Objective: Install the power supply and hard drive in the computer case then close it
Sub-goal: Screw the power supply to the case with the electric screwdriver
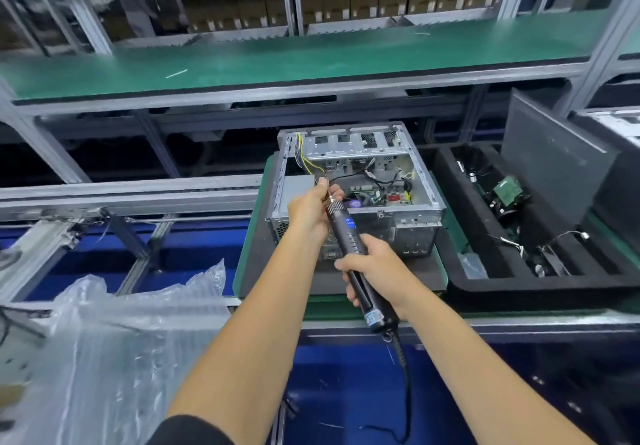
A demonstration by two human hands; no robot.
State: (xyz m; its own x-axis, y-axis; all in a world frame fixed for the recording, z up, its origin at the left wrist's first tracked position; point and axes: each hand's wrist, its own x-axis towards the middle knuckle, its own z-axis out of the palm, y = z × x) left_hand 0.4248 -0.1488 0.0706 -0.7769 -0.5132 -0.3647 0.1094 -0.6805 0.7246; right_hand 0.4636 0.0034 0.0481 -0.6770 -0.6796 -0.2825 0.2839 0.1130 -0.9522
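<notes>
An open silver computer case [408,199] lies on a dark pad, its motherboard and cables showing inside. A grey power supply [298,190] sits in the case's near-left corner, with yellow and black wires rising from it. My right hand [374,271] grips the body of a black electric screwdriver [349,237] that slants up and to the left. My left hand [311,207] pinches the screwdriver's bit end above the case's left edge. Whether a screw sits on the bit is hidden by my fingers.
A black foam tray [460,289] with boards and cables stands right of the case; a grey case panel [554,167] leans behind it. Bubble wrap [114,340] lies at the lower left. A green shelf [277,60] runs across above the conveyor rails [121,192].
</notes>
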